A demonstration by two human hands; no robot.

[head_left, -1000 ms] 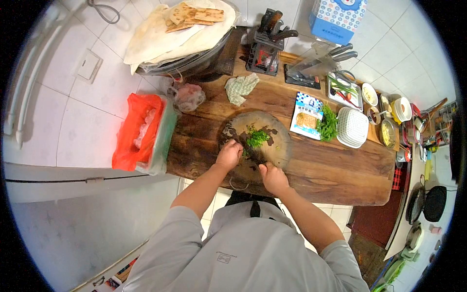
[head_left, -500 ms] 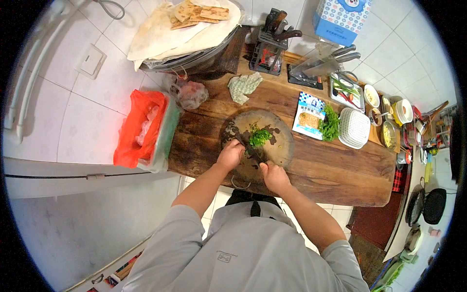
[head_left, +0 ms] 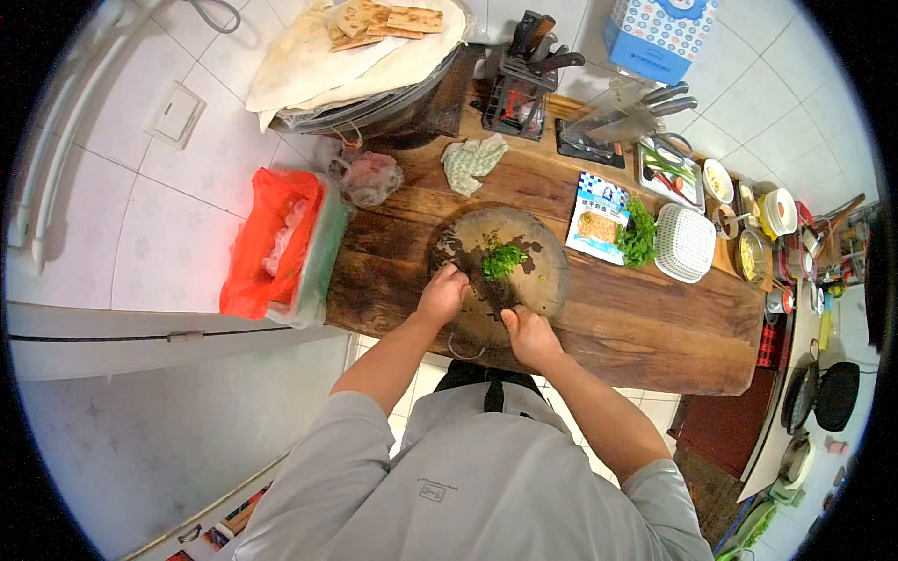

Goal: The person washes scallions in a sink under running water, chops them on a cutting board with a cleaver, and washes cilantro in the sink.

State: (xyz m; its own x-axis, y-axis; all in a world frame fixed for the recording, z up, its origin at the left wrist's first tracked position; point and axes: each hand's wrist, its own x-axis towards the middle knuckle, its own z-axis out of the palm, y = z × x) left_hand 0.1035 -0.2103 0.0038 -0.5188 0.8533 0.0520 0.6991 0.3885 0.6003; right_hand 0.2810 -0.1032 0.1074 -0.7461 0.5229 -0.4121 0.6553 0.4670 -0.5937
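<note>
Chopped green herbs [head_left: 503, 259] lie in a small pile on a round wooden cutting board [head_left: 545, 280]. Just on the near side of the pile is a dark-bladed knife [head_left: 483, 294], hard to make out against the stained wood. My right hand [head_left: 531, 337] is closed around its handle at the near right of the board. At the board's left edge, my left hand [head_left: 443, 294] is closed, its fingertips at the far end of the blade.
Right of the board are a food packet [head_left: 597, 221], leafy herbs [head_left: 637, 234] and a white basket [head_left: 683, 245]. Behind stand a cloth [head_left: 472, 164], a knife block [head_left: 517, 89] and another knife holder [head_left: 591, 145]. A red bag [head_left: 253, 271] lines a tub on the left.
The blade has shifted slightly toward me, away from the herb pile, and the pile looks a little more spread. Both hands keep their hold; the camera view has moved slightly.
</note>
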